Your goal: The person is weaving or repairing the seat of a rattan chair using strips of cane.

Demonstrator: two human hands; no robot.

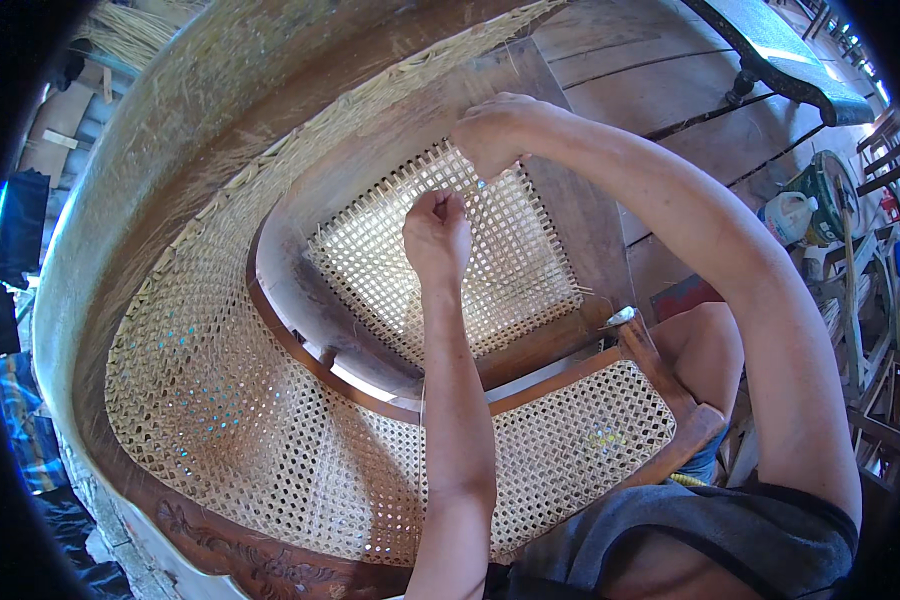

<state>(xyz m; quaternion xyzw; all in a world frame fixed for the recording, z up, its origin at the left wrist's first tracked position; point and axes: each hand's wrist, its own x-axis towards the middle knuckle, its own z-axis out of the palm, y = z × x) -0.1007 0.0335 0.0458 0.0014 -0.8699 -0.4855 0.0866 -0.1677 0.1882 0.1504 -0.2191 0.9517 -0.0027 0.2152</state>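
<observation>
A wooden chair frame holds a woven cane seat panel [370,255], pale and open-meshed, with strands looped through holes along its edge. Over the middle of the panel, my left hand [438,235] is closed, thumb and fingers pinched together; whatever lies between them is too small to make out. My right hand [490,135] reaches across to the panel's far edge and rests there with curled fingers. Its fingertips are partly hidden, and I cannot make out what they grip. A thin loose strand hangs beside my left forearm.
A curved cane backrest [270,430] wraps round the seat's left and near sides, set in a carved wooden rim [260,550]. A dark-edged bench [780,60] stands at the far right. Below it sit a white plastic jug [788,215] and a green bucket [825,185]. Loose cane strands [135,35] lie at the far left.
</observation>
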